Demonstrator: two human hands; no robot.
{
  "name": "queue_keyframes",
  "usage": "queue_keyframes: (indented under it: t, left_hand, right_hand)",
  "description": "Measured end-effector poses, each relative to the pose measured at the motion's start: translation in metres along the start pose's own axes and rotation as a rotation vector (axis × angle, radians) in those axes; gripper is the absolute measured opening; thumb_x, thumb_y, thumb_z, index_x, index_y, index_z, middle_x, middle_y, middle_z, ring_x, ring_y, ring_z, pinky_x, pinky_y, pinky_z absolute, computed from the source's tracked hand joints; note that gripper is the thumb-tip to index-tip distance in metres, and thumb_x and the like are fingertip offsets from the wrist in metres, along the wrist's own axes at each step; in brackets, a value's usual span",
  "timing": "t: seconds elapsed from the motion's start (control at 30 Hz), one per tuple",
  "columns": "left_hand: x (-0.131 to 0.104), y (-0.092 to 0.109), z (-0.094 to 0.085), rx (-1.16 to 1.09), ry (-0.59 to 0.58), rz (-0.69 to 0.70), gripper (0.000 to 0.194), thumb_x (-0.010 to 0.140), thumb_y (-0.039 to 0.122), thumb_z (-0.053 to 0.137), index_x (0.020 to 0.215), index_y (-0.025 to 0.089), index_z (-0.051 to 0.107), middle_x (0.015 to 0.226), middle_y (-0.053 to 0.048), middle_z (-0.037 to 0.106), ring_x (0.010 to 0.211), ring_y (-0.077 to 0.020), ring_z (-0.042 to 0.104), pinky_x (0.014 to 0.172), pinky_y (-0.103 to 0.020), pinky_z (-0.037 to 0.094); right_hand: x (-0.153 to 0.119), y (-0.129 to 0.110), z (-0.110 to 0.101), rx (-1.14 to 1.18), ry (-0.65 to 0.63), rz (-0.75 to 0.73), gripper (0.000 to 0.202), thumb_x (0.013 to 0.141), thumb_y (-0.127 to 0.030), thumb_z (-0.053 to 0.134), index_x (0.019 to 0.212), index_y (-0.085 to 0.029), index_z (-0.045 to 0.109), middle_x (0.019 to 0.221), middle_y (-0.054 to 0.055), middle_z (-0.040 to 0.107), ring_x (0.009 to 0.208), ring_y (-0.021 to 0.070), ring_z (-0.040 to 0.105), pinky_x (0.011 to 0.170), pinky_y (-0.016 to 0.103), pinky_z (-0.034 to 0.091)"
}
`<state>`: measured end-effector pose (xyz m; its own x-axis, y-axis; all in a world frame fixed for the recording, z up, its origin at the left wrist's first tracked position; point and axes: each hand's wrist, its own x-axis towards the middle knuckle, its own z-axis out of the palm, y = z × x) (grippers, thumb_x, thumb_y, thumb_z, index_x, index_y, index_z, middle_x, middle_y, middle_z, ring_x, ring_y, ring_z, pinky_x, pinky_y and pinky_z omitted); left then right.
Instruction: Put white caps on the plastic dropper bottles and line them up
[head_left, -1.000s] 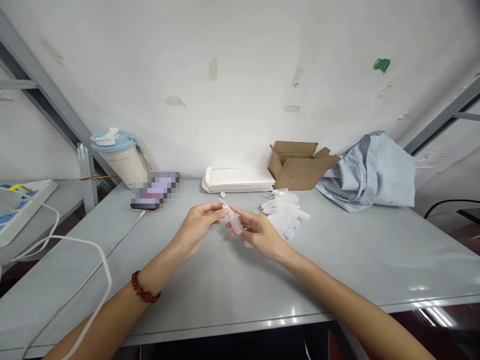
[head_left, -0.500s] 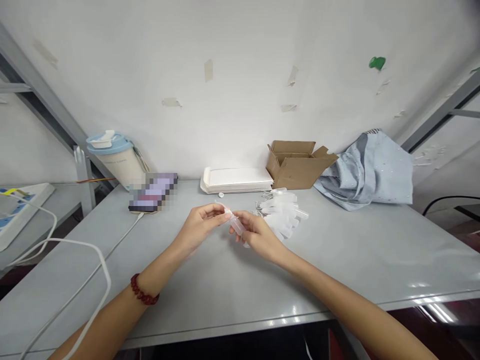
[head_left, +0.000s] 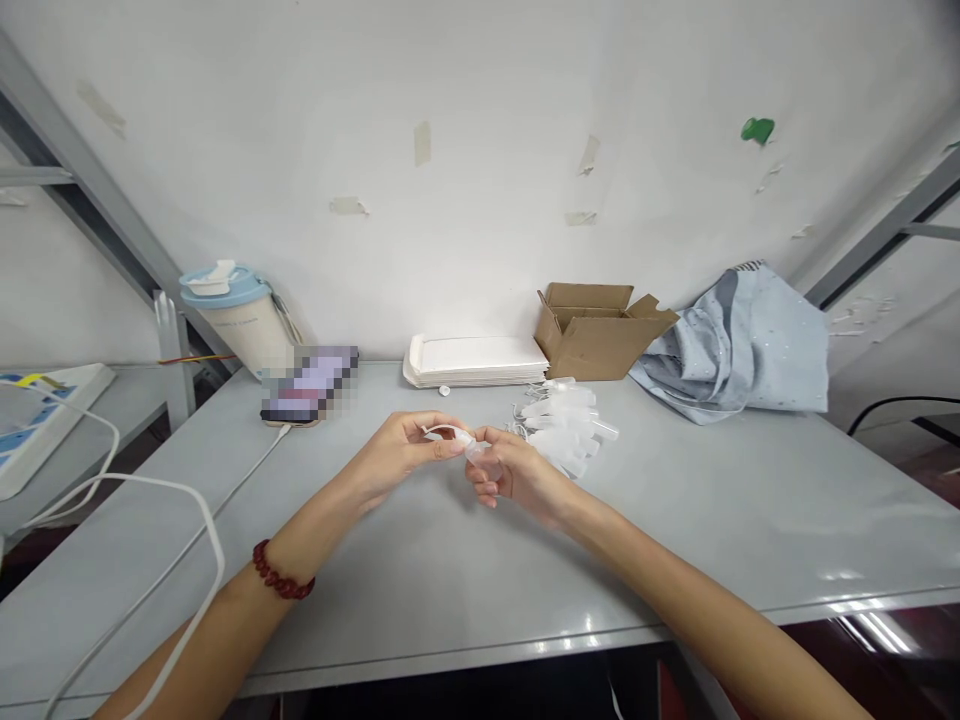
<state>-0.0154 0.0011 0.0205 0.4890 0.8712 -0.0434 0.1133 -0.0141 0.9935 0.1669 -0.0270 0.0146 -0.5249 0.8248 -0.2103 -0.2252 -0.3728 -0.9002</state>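
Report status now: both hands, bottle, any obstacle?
Left hand pinching white top. Right hand holding bottle. Similar bottles piled beyond right hand, not blocking.

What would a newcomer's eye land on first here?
Probably the left hand and right hand, meeting over the desk around a small translucent bottle. Next, the red beaded bracelet on the left wrist. Then the translucent pile beyond the right hand, with an open cardboard box behind.

No text can be read for certain; the faint lettering on the cream tumbler with a light-blue lid [head_left: 247,328], far left, is too small and blurred.
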Motion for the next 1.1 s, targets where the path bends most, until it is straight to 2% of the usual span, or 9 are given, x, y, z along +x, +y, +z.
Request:
queue_keyframes:
  t: [0.1, 0.2, 0.4, 0.6, 0.73, 0.97, 1.03, 1.1]
  left_hand:
    - [-0.0005, 0.0015, -0.0014, -0.022, -0.048, 0.032, 0.016, 0.076, 0.031, 0.067, 0.088, 0.021, 0.069, 0.088, -0.001, 0.065, 0.089, -0.0166, 0.056, 0.084, -0.029, 0.04]
    - [-0.0005, 0.003, -0.002, -0.043, -0.081, 0.066, 0.011, 0.078, 0.028, 0.066, 0.086, 0.021, 0.069, 0.09, 0.0, 0.065, 0.09, -0.0156, 0.056, 0.083, -0.026, 0.041]
    - [-0.0009, 0.0038, -0.0016, -0.029, -0.094, 0.083, 0.011, 0.078, 0.027, 0.065, 0.087, 0.022, 0.069, 0.09, 0.0, 0.067, 0.089, -0.015, 0.058, 0.082, -0.025, 0.043]
    - [-0.0004, -0.0012, 0.0032, 0.006, 0.051, 0.076, 0.013, 0.078, 0.033, 0.065, 0.083, 0.021, 0.069, 0.085, 0.0, 0.068, 0.086, -0.0149, 0.059, 0.082, -0.025, 0.044]
    - [-0.0009, -0.0004, 0.0049, 0.064, 0.038, 0.124, 0.015, 0.08, 0.033, 0.063, 0.084, 0.019, 0.068, 0.085, -0.002, 0.067, 0.085, -0.0159, 0.059, 0.081, -0.026, 0.045]
    - [-0.0028, 0.0066, 0.0017, 0.161, -0.07, 0.195, 0.019, 0.083, 0.032, 0.057, 0.092, 0.018, 0.066, 0.096, -0.005, 0.064, 0.092, -0.0186, 0.058, 0.084, -0.029, 0.044]
    - [-0.0027, 0.0077, 0.0027, 0.171, -0.059, 0.188, 0.021, 0.084, 0.034, 0.056, 0.092, 0.018, 0.066, 0.094, -0.005, 0.065, 0.091, -0.0188, 0.058, 0.083, -0.029, 0.044]
    - [-0.0025, 0.0076, 0.0049, 0.194, 0.001, 0.173, 0.022, 0.083, 0.036, 0.055, 0.087, 0.017, 0.066, 0.089, -0.004, 0.066, 0.087, -0.0186, 0.06, 0.08, -0.028, 0.045]
  right_hand:
    - [-0.0004, -0.0006, 0.0009, 0.007, -0.032, 0.001, 0.016, 0.08, -0.032, 0.058, 0.082, -0.019, 0.048, 0.061, -0.005, 0.04, 0.05, 0.0065, 0.034, 0.053, 0.023, 0.032]
    - [-0.0007, -0.0006, 0.0019, 0.023, -0.073, -0.001, 0.021, 0.082, -0.036, 0.058, 0.079, -0.019, 0.048, 0.062, -0.005, 0.041, 0.049, 0.0061, 0.035, 0.053, 0.023, 0.031]
    - [-0.0008, 0.0001, 0.0011, 0.092, -0.103, 0.004, 0.021, 0.084, -0.037, 0.055, 0.079, -0.018, 0.049, 0.061, -0.004, 0.04, 0.048, 0.0058, 0.033, 0.05, 0.022, 0.029]
    - [-0.0006, -0.0008, -0.0006, 0.094, -0.086, -0.024, 0.023, 0.083, -0.036, 0.056, 0.073, -0.017, 0.047, 0.059, -0.004, 0.039, 0.047, 0.0057, 0.032, 0.049, 0.021, 0.027]
    - [-0.0007, 0.0, -0.0012, 0.1, -0.083, -0.016, 0.023, 0.084, -0.036, 0.055, 0.073, -0.018, 0.047, 0.058, -0.005, 0.038, 0.047, 0.0057, 0.031, 0.048, 0.021, 0.026]
    - [-0.0011, -0.0001, -0.0002, 0.083, -0.054, 0.004, 0.024, 0.082, -0.04, 0.056, 0.076, -0.017, 0.049, 0.057, -0.005, 0.036, 0.046, 0.0058, 0.028, 0.046, 0.02, 0.024]
    - [-0.0012, -0.001, 0.0005, 0.058, -0.04, -0.01, 0.024, 0.082, -0.039, 0.056, 0.075, -0.018, 0.048, 0.057, -0.005, 0.037, 0.046, 0.0058, 0.028, 0.046, 0.02, 0.024]
    - [-0.0009, -0.0016, 0.001, 0.021, -0.014, -0.027, 0.024, 0.081, -0.039, 0.057, 0.074, -0.018, 0.047, 0.057, -0.005, 0.038, 0.046, 0.0058, 0.029, 0.046, 0.02, 0.025]
